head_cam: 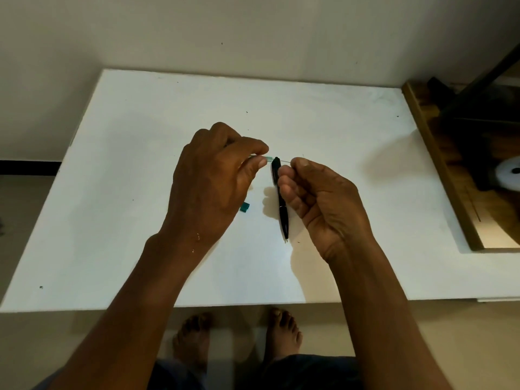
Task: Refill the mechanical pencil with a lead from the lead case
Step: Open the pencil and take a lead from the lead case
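My left hand (pixel 213 178) pinches a small clear lead case (pixel 267 158) with a teal end between thumb and forefinger, its mouth pointing right. My right hand (pixel 318 198) pinches a thin grey lead (pixel 285 161) that spans the gap between the case and my fingertips. Below the hands a black mechanical pencil (pixel 283 212) lies on the white table (pixel 140 192), tip toward me, its upper part partly covered by my right fingers. A small teal cap (pixel 244 207) lies on the table beside my left palm.
A wooden board (pixel 450 178) with dark objects and a white roll (pixel 509 173) on it sits at the table's right edge. The wall runs along the far side. My bare feet (pixel 239 336) show below the near edge.
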